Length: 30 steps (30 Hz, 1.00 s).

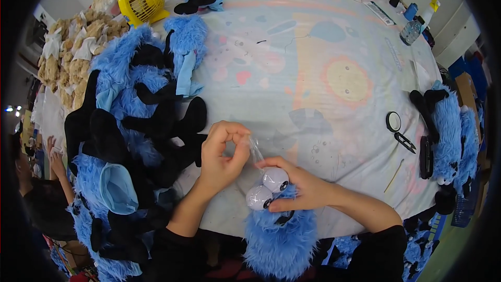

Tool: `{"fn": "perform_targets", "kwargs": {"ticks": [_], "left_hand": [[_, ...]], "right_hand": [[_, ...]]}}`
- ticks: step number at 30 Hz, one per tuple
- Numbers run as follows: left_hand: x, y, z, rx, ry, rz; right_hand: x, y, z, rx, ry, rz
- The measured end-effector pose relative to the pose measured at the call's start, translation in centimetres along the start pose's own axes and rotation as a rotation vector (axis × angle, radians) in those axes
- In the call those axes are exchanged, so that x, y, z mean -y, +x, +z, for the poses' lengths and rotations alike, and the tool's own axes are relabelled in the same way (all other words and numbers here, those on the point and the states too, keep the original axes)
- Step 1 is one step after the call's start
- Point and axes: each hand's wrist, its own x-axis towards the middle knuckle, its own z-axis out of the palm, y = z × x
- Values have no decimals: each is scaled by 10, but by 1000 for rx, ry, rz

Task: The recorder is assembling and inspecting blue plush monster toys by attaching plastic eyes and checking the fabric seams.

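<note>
A shaggy blue plush toy (pixel 282 243) lies at the table's near edge, hanging over toward my lap. Two round white eyes (pixel 259 197) with black pupils stand out from its top, with clear plastic film around them. My right hand (pixel 310 188) grips the toy around the eyes, thumb below and fingers above. Up and to the left, my left hand (pixel 223 149) pinches the end of the clear plastic film (pixel 255 149) between thumb and fingertips. The film is stretched from the eyes toward that pinch.
Blue plush skins with black limbs (pixel 151 89) are heaped along the left, beside a yellow fan (pixel 141 0). At right lie black thread snips (pixel 405 142), a round black-rimmed item (pixel 393 121), a thin stick (pixel 394 176) and more blue plush (pixel 448 130). Another person's hand (pixel 56 162) shows far left.
</note>
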Motion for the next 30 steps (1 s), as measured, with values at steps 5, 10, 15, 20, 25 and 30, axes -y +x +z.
{"fn": "perform_targets", "kwargs": {"ticks": [5, 10, 15, 20, 25, 30], "left_hand": [[0, 4, -4, -250, 1, 131], [-32, 26, -25, -695, -480, 80], [-66, -36, -60, -348, -1092, 67], [-62, -114, -50, 157, -820, -314], [-51, -157, -68, 63, -977, -608], [-45, -197, -96, 515, -748, -924]], "right_hand": [[11, 4, 5, 107, -182, 200], [-7, 0, 5, -66, -89, 119], [-9, 1, -1, -341, -38, 17], [11, -2, -13, -216, -189, -34], [27, 0, -39, 350, -392, 120], [30, -2, -53, -146, 64, -53]]}}
